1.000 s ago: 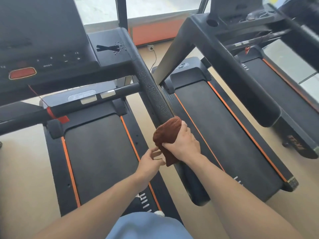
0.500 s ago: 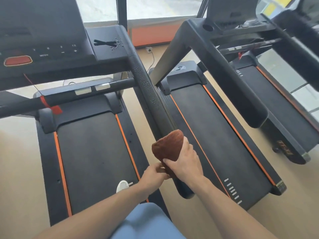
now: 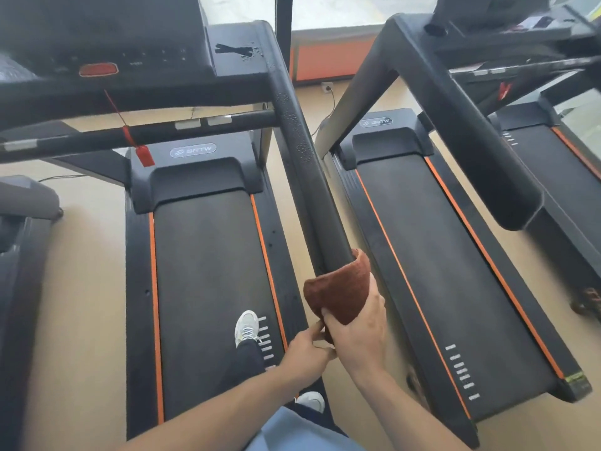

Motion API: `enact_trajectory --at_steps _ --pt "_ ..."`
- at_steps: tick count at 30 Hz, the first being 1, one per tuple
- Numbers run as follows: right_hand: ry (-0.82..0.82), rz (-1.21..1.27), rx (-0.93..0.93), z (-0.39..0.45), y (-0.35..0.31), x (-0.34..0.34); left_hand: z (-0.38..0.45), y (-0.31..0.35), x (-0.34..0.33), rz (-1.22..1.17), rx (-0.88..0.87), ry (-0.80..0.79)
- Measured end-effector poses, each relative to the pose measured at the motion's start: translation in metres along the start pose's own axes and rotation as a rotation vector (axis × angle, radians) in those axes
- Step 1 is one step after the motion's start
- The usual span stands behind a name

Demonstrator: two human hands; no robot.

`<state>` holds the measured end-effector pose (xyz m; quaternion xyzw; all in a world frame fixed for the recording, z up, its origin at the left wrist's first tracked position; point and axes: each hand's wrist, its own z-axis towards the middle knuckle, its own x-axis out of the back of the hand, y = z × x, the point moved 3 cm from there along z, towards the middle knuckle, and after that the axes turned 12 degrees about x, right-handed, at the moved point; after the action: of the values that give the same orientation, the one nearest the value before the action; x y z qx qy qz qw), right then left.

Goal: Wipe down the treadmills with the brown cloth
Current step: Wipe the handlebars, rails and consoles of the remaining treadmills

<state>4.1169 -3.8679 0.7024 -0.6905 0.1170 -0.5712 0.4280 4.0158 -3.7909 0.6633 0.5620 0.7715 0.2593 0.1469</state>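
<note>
Since a second ago both hands and the brown cloth (image 3: 338, 292) have slid down the right handrail (image 3: 304, 151) of the near treadmill (image 3: 208, 275) and now sit at its lower end, which the cloth covers. Over the same second the view has tipped further down, so a white sneaker (image 3: 246, 327) on the belt and a second shoe (image 3: 311, 401) by the belt's right edge have come into sight.

At this moment the cloth is draped over the tip of the rail like a cap, its upper edge touching the rail's black surface. Behind and below it, the right hand (image 3: 357, 333) has a closed grip on the cloth, thumb pressed against the front and fingers wrapped round the back. Just to its left, the left hand (image 3: 304, 351) pinches the cloth's lower edge between thumb and fingertips, touching the right hand.

On the near treadmill's console sit a red button (image 3: 97, 69) and a crossbar, from which a red tag (image 3: 144, 156) hangs on a cord. A second treadmill (image 3: 439, 271) stands to the right, its belt edged with orange stripes, with a strip of tan floor (image 3: 81, 304) between the machines. Part of a third machine shows at the far right.
</note>
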Motion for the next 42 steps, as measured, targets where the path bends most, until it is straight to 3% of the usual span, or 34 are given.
enact_trajectory --at_steps 5,11,15,18,21,23,29,35,38,40,42 --pt "0.02 0.197 -0.04 0.001 0.008 -0.007 -0.007 -0.003 -0.012 -0.149 0.077 -0.014" --pt "-0.043 0.332 0.151 0.012 0.005 -0.007 0.006 -0.01 -0.012 -0.274 0.067 -0.059" --pt "0.005 0.229 -0.076 -0.005 0.013 -0.012 0.007 -0.002 -0.009 -0.368 0.014 -0.019" --pt "0.005 0.019 0.005 0.013 -0.012 -0.006 0.005 0.012 -0.006 -0.466 -0.088 0.098" --pt "-0.196 -0.305 0.124 0.06 -0.041 -0.009 0.003 0.028 -0.001 -0.689 -0.13 0.264" --pt "-0.304 -0.415 0.089 0.087 -0.055 -0.015 0.002 0.042 0.002 -0.795 -0.143 0.317" --pt "-0.315 -0.43 0.078 0.135 -0.083 -0.033 0.014 0.094 0.047 -0.796 -0.157 0.306" --pt "-0.275 -0.426 0.189 0.184 -0.105 -0.053 0.045 0.15 0.107 -0.778 -0.137 0.263" --pt "-0.263 -0.386 0.217 0.225 -0.121 -0.068 0.053 0.192 0.143 -0.695 -0.276 0.493" --pt "-0.261 -0.359 0.226 0.257 -0.133 -0.081 0.057 0.22 0.172 -0.63 -0.436 0.684" --pt "-0.262 -0.35 0.232 0.291 -0.148 -0.096 0.064 0.249 0.206 -0.515 -0.606 0.776"
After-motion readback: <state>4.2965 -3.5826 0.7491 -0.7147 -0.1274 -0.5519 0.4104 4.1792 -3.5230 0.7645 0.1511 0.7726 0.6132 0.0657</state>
